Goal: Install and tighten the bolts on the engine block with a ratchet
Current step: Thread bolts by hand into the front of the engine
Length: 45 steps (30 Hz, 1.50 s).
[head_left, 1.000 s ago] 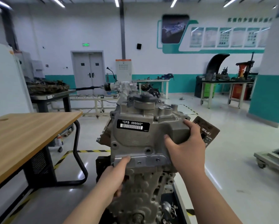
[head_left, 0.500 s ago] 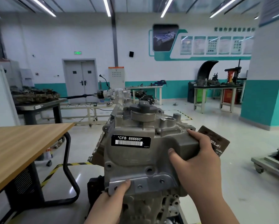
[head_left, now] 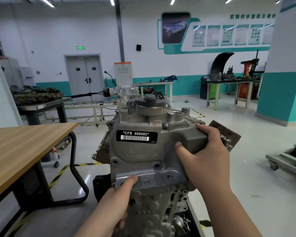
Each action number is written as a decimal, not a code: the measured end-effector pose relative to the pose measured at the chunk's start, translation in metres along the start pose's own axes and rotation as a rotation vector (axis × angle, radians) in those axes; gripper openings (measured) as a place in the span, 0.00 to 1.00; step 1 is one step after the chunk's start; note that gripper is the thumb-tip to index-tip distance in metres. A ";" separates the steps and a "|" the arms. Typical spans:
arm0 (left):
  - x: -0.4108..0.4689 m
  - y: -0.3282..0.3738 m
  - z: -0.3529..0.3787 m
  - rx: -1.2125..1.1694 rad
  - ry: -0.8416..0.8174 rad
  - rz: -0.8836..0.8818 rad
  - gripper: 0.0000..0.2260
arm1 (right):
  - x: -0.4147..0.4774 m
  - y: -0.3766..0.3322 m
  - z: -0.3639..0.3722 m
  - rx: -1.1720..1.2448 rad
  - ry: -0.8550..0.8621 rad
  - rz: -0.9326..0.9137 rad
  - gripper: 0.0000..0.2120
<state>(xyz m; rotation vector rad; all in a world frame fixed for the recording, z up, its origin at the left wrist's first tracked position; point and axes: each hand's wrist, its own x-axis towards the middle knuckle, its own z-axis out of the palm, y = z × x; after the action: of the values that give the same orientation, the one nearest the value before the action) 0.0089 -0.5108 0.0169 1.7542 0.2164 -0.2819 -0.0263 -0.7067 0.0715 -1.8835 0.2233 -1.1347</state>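
Left hand: your left hand [head_left: 116,202] grasps the lower left edge of the cast metal cover [head_left: 140,156], thumb flat on its bottom flange, fingers curled underneath.
Right hand: your right hand [head_left: 207,156] clamps the cover's upper right corner, thumb on the front face, fingers wrapped over the top.
Cover: it stands upright between your hands, facing you, with a black barcode label [head_left: 136,136] reading *CFB 666660* and a dark filler cap [head_left: 150,100] on top.
Engine block: the engine block [head_left: 154,212] sits right below the cover, low and centre in front of you, touching its bottom edge.
Surroundings: a wooden table [head_left: 24,144] is just to your left; grey double doors [head_left: 84,76] are at the far wall.
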 end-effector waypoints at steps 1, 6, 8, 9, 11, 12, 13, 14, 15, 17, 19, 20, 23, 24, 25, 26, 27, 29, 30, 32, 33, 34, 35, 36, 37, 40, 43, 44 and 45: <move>0.005 -0.003 -0.002 0.017 -0.005 0.007 0.23 | -0.001 0.000 0.001 -0.004 0.002 -0.007 0.26; 0.011 -0.009 -0.008 0.003 0.000 -0.083 0.26 | -0.002 -0.002 0.007 -0.020 0.008 -0.065 0.27; 0.016 -0.011 -0.009 0.004 0.005 -0.077 0.26 | -0.003 -0.002 0.008 -0.012 0.014 -0.067 0.26; 0.016 -0.011 -0.010 0.001 -0.007 -0.082 0.26 | -0.003 -0.002 0.009 -0.004 0.018 -0.067 0.26; 0.017 -0.012 -0.009 -0.002 -0.032 -0.071 0.25 | -0.003 -0.001 0.010 0.007 0.026 -0.069 0.25; 0.019 -0.013 -0.009 0.005 -0.034 -0.065 0.25 | -0.003 0.000 0.010 0.007 0.029 -0.072 0.26; 0.019 -0.012 -0.009 0.020 -0.040 -0.064 0.26 | -0.003 0.001 0.010 0.006 0.033 -0.076 0.26; 0.019 -0.013 -0.010 0.021 -0.035 -0.045 0.27 | -0.003 0.002 0.010 0.008 0.039 -0.081 0.26; 0.021 -0.015 -0.011 0.040 -0.026 -0.010 0.29 | -0.003 0.003 0.011 0.013 0.049 -0.087 0.26; 0.025 -0.026 -0.011 0.047 -0.023 0.072 0.36 | -0.005 0.005 0.013 0.025 0.077 -0.104 0.26; 0.031 -0.047 -0.008 -0.085 0.000 0.077 0.37 | -0.008 0.005 0.015 0.027 0.115 -0.131 0.26; 0.034 -0.062 -0.004 -0.250 0.024 -0.011 0.34 | -0.009 0.005 0.016 0.024 0.132 -0.145 0.26; 0.054 -0.113 0.000 -0.545 -0.051 -0.307 0.27 | -0.010 0.004 0.017 0.015 0.153 -0.158 0.26; 0.060 -0.127 0.008 -0.557 -0.078 -0.380 0.26 | -0.010 0.004 0.017 0.015 0.158 -0.161 0.26; 0.063 -0.133 0.016 -0.572 -0.114 -0.480 0.27 | -0.010 0.003 0.017 0.017 0.163 -0.166 0.26; 0.063 -0.135 0.023 -0.659 -0.101 -0.547 0.29 | -0.011 0.002 0.017 0.019 0.167 -0.167 0.26; 0.066 -0.136 0.032 -0.765 0.009 -0.541 0.32 | -0.011 0.001 0.018 0.022 0.172 -0.159 0.26; 0.075 -0.147 0.048 -0.945 0.131 -0.465 0.38 | -0.010 -0.001 0.018 0.032 0.183 -0.137 0.26; 0.078 -0.152 0.057 -0.942 0.138 -0.474 0.40 | -0.010 -0.001 0.017 0.038 0.187 -0.132 0.26; 0.084 -0.164 0.056 -0.887 0.136 -0.434 0.42 | -0.010 0.000 0.016 0.045 0.192 -0.132 0.25; 0.087 -0.167 0.056 -0.852 0.124 -0.432 0.42 | -0.010 0.001 0.016 0.045 0.192 -0.136 0.26; 0.091 -0.169 0.055 -0.826 0.112 -0.432 0.42 | -0.010 0.002 0.016 0.044 0.190 -0.141 0.26; 0.094 -0.170 0.054 -0.800 0.104 -0.432 0.43 | -0.010 0.002 0.016 0.044 0.190 -0.151 0.26; 0.096 -0.171 0.055 -0.792 0.087 -0.428 0.43 | -0.010 0.003 0.017 0.047 0.192 -0.163 0.26; 0.097 -0.172 0.056 -0.805 0.077 -0.435 0.43 | -0.009 0.005 0.017 0.049 0.194 -0.174 0.26; 0.101 -0.178 0.056 -0.816 0.041 -0.436 0.40 | -0.008 0.006 0.016 0.050 0.201 -0.219 0.26; 0.102 -0.179 0.056 -0.812 0.041 -0.474 0.40 | -0.006 0.005 0.017 0.036 0.212 -0.265 0.25; 0.102 -0.180 0.056 -0.807 0.039 -0.479 0.40 | -0.006 0.005 0.017 0.030 0.219 -0.279 0.25; 0.102 -0.179 0.055 -0.797 0.034 -0.484 0.40 | -0.005 0.005 0.017 0.026 0.228 -0.293 0.25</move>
<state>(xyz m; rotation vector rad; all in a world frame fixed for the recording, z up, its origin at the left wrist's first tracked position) 0.0485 -0.5304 -0.1919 0.8996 0.6809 -0.4399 -0.0146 -0.6965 0.0616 -1.8020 0.0590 -1.5456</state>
